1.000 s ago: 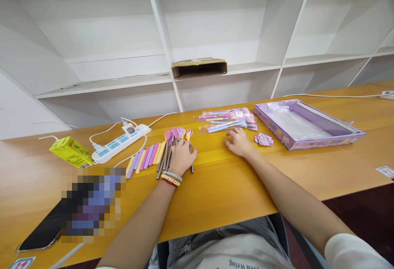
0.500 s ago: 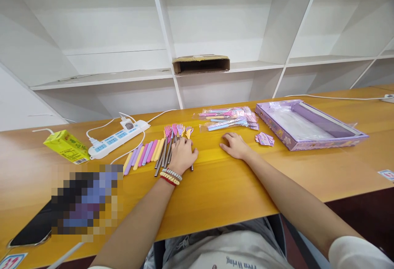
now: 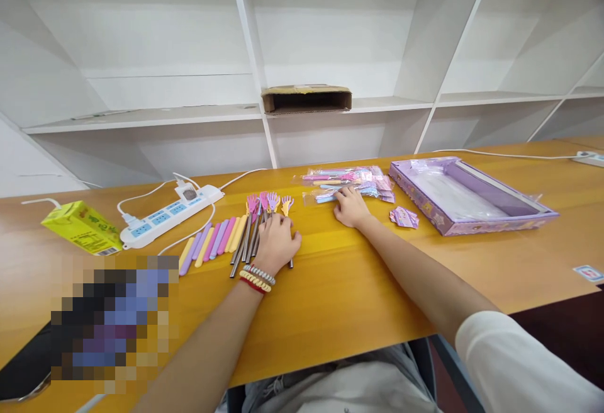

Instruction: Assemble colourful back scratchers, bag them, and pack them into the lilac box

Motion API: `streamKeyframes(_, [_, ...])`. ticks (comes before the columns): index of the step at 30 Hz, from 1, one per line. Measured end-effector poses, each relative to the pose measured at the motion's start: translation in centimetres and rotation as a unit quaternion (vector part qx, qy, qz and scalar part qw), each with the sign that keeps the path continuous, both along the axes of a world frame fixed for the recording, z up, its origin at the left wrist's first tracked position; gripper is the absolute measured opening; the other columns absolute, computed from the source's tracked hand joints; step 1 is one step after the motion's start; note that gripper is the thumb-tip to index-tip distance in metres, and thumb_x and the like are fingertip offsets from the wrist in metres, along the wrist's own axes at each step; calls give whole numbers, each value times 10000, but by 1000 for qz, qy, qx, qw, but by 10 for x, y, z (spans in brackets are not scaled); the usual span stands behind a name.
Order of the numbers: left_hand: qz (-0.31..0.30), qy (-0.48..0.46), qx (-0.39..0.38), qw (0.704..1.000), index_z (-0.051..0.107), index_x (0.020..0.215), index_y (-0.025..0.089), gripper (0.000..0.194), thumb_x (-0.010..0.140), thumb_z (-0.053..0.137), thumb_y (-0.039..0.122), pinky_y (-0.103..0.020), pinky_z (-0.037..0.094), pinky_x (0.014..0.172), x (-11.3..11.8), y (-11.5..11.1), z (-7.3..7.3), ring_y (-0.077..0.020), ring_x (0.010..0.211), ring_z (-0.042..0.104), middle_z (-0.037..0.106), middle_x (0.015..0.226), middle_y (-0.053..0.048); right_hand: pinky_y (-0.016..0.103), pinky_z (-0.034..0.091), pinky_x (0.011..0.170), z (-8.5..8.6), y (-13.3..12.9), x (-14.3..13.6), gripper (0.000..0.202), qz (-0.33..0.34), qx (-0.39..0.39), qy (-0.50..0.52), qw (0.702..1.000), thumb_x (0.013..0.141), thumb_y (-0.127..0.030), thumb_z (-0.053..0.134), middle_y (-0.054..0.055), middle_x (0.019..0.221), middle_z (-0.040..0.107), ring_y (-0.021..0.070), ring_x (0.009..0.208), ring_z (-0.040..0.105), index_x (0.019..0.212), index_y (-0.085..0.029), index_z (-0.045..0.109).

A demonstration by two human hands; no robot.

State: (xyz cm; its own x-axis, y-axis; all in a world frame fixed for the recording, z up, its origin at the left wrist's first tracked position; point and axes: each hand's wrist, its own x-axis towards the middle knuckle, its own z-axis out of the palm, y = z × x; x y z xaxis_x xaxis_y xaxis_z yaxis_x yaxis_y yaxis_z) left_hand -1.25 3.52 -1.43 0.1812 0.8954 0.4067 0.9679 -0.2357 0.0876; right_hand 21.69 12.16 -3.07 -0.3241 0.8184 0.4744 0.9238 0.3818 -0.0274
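Several small back scratchers with metal rods (image 3: pixel 247 237) and pink, purple and yellow claw heads (image 3: pixel 272 201) lie side by side on the table. My left hand (image 3: pixel 276 241) lies over the rods at their right side, thumb apart, fingers partly hidden beneath the hand. To their left is a row of loose pastel handles (image 3: pixel 207 243) in yellow, purple and pink. My right hand (image 3: pixel 353 207) is at the near edge of a pile of bagged back scratchers (image 3: pixel 346 177), fingers bent but apart. Its fingertips overlap the front bag; I cannot tell whether they press it.
Small pink-purple cards (image 3: pixel 404 216) lie right of my right hand, before an open purple box (image 3: pixel 476 214). At left are a power strip (image 3: pixel 165 214), a yellow drink carton (image 3: pixel 82 227) and a phone (image 3: pixel 23 362). A cardboard box (image 3: pixel 306 99) sits on the white shelf (image 3: pixel 189 114).
My right hand has moved forward from the bare table to the bagged back scratchers. My left hand stays over the metal rods. The view has shifted slightly.
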Motion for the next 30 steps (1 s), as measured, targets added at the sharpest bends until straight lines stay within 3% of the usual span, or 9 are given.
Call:
streamKeyframes(9, [7, -11, -12, 1000, 588, 881, 178, 237, 759, 466, 341, -414, 324, 874, 0, 1, -1, -252, 986, 503, 551, 986, -98, 411, 313, 831, -5, -2, 9, 424, -2, -45, 33, 998, 778, -313, 481, 125, 1093, 504, 284, 992, 373, 1171, -161, 530])
streamKeyframes(14, [11, -7, -12, 1000, 588, 880, 178, 233, 757, 472, 337, -415, 326, 875, 0, 1, -1, -250, 990, 501, 550, 990, -99, 395, 310, 821, -1, -5, 6, 436, 6, -50, 13, 999, 753, -187, 472, 134, 1069, 492, 275, 968, 370, 1185, -169, 531])
streamKeyframes(19, [7, -10, -21, 1000, 589, 875, 179, 231, 755, 475, 340, -416, 326, 882, 1, 1, 0, -251, 1003, 497, 547, 996, -98, 381, 309, 828, 2, -6, 4, 610, 5, -60, -15, 998, 680, -90, 500, 145, 1107, 491, 279, 996, 364, 1285, -157, 452])
streamKeyframes(24, [8, -10, -21, 1000, 587, 892, 182, 241, 757, 471, 345, -418, 330, 876, 1, 1, 0, -251, 993, 499, 545, 985, -89, 391, 314, 812, 2, -4, 5, 420, -17, -56, -31, 998, 713, -90, 472, 144, 1022, 511, 284, 968, 378, 1108, -166, 595])
streamKeyframes(30, [6, -8, -18, 1000, 586, 887, 180, 237, 756, 475, 343, -419, 327, 882, 0, 2, -1, -248, 990, 502, 543, 993, -92, 363, 324, 832, 0, 2, 13, 352, -29, 2, 14, 999, 742, -64, 446, 134, 1041, 475, 263, 990, 360, 1032, -159, 621])
